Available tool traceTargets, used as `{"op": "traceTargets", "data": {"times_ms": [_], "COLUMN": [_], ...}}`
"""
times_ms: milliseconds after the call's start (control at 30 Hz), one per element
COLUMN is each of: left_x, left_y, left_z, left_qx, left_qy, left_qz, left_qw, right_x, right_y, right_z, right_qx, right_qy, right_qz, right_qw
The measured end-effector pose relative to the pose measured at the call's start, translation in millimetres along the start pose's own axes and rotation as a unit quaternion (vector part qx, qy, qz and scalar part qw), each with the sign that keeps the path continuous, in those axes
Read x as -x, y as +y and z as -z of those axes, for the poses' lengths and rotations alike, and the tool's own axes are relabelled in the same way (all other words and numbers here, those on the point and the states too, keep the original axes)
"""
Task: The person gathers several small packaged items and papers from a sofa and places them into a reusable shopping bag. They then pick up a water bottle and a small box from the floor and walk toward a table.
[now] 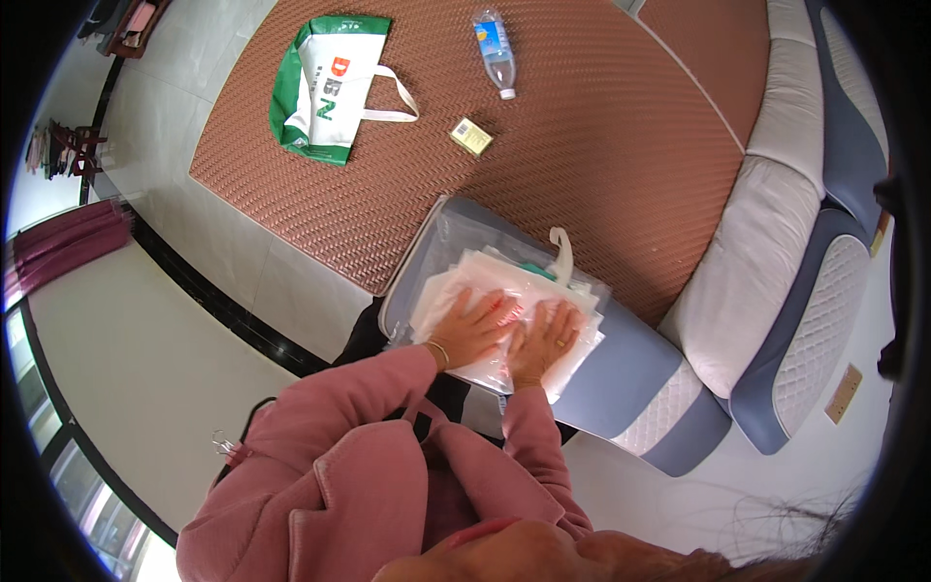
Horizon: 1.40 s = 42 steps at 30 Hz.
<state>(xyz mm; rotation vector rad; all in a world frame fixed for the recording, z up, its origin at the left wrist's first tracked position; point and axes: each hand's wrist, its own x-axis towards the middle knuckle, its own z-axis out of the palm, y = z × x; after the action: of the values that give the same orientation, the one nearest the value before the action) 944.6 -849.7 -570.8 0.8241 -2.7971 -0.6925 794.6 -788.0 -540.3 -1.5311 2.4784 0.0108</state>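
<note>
A stack of folded plastic bags (pixel 465 284), mostly white with red print, lies on the blue-grey sofa armrest (pixel 625 364). My left hand (pixel 473 327) rests flat on the stack with its fingers spread. Beside it my right hand (pixel 545 338), with a ring on one finger, presses palm down on the same bags. A clear plastic layer reaches past the stack's far edge, and a white strap (pixel 562 254) sticks out there near a bit of green. What lies under the hands is hidden.
On the brown woven mat (pixel 596 145) beyond the armrest lie a green and white tote bag (pixel 338 80), a small yellowish box (pixel 471 137) and a clear bottle (pixel 496 54) with a blue label. Sofa cushions (pixel 749 240) line the right.
</note>
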Motion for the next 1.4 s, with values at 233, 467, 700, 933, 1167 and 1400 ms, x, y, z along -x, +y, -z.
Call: {"op": "traceTargets", "data": {"times_ms": [233, 467, 700, 933, 1167, 1400], "left_x": [5, -7, 9, -19, 31, 55], "left_y": [-7, -9, -144, -371, -394, -365], "left_z": [-17, 37, 83, 38, 66, 95], "left_qx": [0.043, 0.127, 0.151, -0.156, -0.040, -0.070], "left_qy": [-0.004, -0.074, 0.166, -0.011, 0.161, 0.104], "left_qz": [-0.002, 0.004, 0.183, 0.477, 0.360, 0.356], "left_qw": [0.999, 0.989, 0.957, 0.865, 0.918, 0.926], "right_x": [6, 0, 18, 52, 33, 15], "right_y": [20, 16, 7, -22, -75, -169], "right_z": [-39, -19, 47, 66, 82, 64], "right_qx": [-0.027, -0.027, -0.179, -0.219, -0.365, -0.529], "right_qy": [0.080, 0.032, 0.094, 0.096, 0.109, -0.056], "right_qz": [0.039, 0.051, 0.060, -0.044, -0.069, -0.016], "right_qw": [0.996, 0.998, 0.978, 0.970, 0.922, 0.846]}}
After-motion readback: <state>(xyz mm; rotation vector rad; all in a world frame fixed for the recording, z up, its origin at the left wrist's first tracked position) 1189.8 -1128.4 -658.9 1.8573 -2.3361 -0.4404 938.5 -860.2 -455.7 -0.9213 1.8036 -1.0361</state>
